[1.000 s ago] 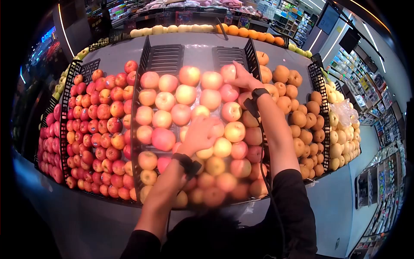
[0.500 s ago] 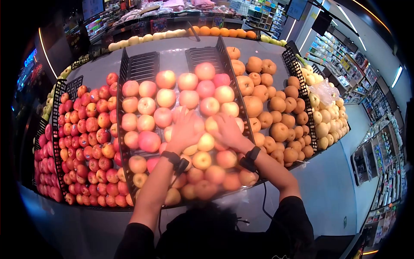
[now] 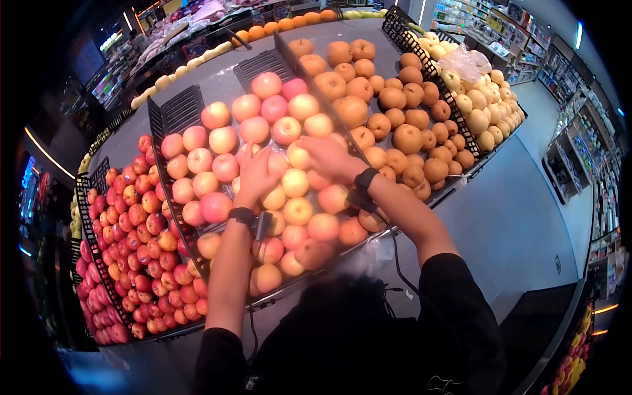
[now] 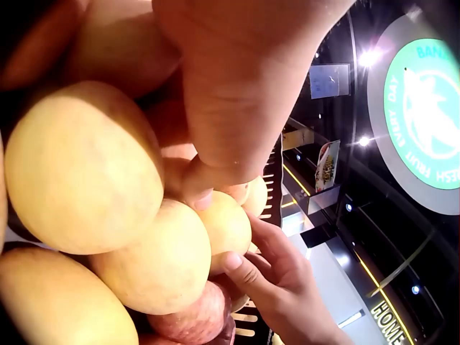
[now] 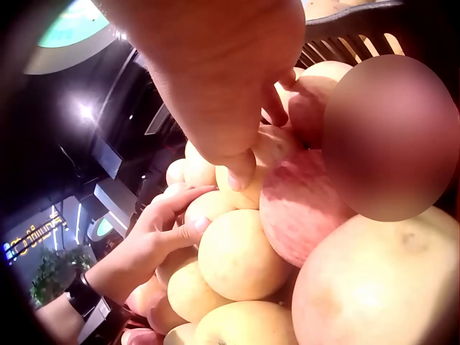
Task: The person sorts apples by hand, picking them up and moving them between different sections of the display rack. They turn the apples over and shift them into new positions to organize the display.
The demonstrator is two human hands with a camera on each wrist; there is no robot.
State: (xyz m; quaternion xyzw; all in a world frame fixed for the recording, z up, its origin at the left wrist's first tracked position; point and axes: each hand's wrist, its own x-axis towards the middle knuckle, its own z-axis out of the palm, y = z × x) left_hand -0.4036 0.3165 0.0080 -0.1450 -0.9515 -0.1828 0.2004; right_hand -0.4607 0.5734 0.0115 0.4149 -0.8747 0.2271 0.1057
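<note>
Both hands are among the pale yellow and pink apples (image 3: 281,110) in the middle bin. My left hand (image 3: 258,172) has its thumb and fingers around a yellow apple (image 5: 207,208), seen in the right wrist view. Just to its right, my right hand (image 3: 329,158) holds another yellow apple (image 4: 228,227), its thumb on the near side and fingers behind. The palms hide parts of the fruit beneath them. A larger red-streaked apple (image 5: 302,208) lies beside the right hand in the right wrist view.
Red apples (image 3: 151,243) fill the bin on the left, past a black divider (image 3: 172,204). Brown pears (image 3: 407,137) lie to the right, then yellow pears (image 3: 486,108) with a clear plastic bag (image 3: 466,62) on top. A row of oranges (image 3: 285,24) lines the back edge.
My right hand has left a pink apple at the bin's back right and come down beside my left hand. The left hand has stayed near the bin's middle; the head view has turned rightward and tilted.
</note>
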